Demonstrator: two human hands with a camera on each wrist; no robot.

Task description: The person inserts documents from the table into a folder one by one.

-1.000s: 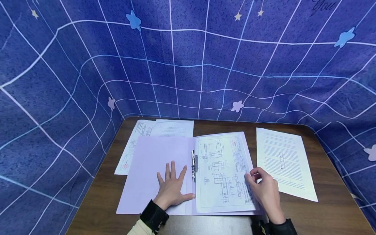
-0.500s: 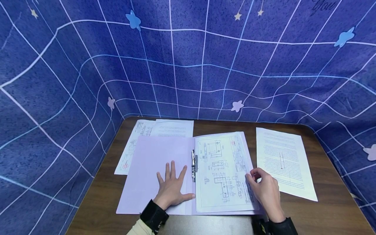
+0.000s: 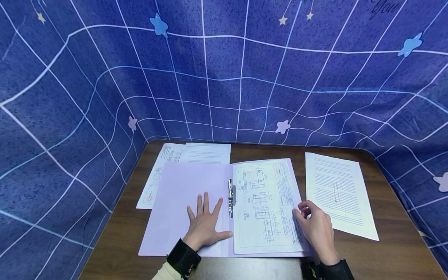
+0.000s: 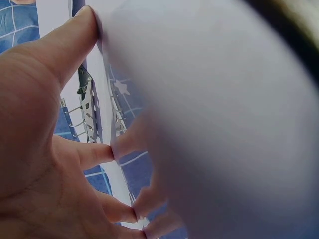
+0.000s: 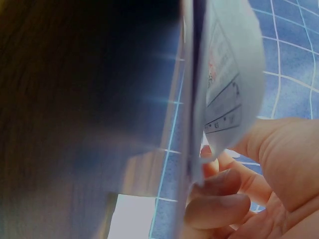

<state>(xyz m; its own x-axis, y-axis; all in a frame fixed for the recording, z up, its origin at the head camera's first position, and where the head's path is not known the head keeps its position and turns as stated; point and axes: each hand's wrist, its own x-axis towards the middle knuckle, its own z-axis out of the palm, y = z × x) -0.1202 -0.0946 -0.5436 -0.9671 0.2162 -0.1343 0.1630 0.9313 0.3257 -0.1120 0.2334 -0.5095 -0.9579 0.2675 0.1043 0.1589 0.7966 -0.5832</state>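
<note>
1. At far left, two loose printed papers (image 3: 152, 188) lie on the worktop (image 3: 402, 245), partly under the open lilac folder (image 3: 185, 182); best leave them be.
2. The left hand (image 3: 203, 229) rests flat on the folder's left cover, fingers released and spread, thumb pointing towards the spine. That suits steadying; even, light pressure should stop the folder sliding.
3. At the spine sits the metal clip (image 3: 230, 198). Whether it grips any paper, I can't tell; check before pulling anything sideways.
4. The drawing sheet (image 3: 266, 206) lies on the folder's right side, its left edge beside the clip.
5. The right hand (image 3: 316, 225) has its fingers curled, seemingly grasping the sheet's right edge, which bows up in the right wrist view. A gentle pinch should avoid creasing; make sure only the intended layer is caught.
6. At far right, a text page (image 3: 341, 190) lies apart from the folder; keep the wrist off it.
</note>
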